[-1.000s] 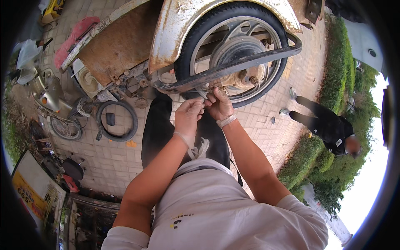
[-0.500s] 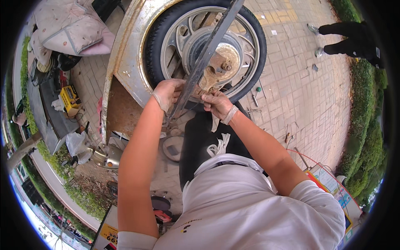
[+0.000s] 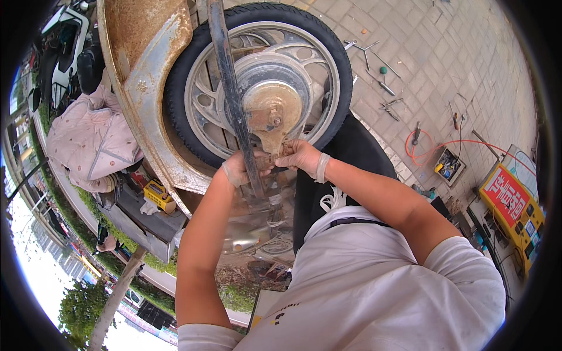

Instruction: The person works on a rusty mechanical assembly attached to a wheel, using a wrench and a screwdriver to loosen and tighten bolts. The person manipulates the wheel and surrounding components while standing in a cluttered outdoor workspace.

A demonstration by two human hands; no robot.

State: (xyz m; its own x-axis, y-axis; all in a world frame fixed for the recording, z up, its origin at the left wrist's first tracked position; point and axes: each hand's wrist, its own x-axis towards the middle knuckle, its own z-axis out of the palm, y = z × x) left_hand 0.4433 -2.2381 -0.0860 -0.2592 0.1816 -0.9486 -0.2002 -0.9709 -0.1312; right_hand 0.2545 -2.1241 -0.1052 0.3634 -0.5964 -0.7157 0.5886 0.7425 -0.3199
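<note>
A spoked wheel with a black tyre [image 3: 343, 76] stands in front of me, its rusty brake plate [image 3: 291, 108] facing up toward me. Below the axle nut, both hands, in thin see-through gloves, meet at a small rusty part [image 3: 268, 158] on the plate's near edge. My right hand [image 3: 301, 157] pinches there with closed fingertips. Reaching past a dark metal bar [image 3: 225, 67], my left hand [image 3: 237, 167] has its fingers curled at the same spot. The bar hides some of the left fingers, and exactly what each hand grips is hard to make out.
A rusty fender panel [image 3: 137, 99] curves along the wheel's left side. Hand tools, including a screwdriver [image 3: 383, 86] and pliers [image 3: 391, 111], lie on the paving at right. Beyond them are a red hose [image 3: 451, 141] and a toolbox [image 3: 449, 167]. A pink quilted cover [image 3: 93, 134] lies at left.
The view has turned, bringing the toolbox and more tools in at right; the person standing there is out of sight. Both hands stay at the brake plate's near edge, now closer together.
</note>
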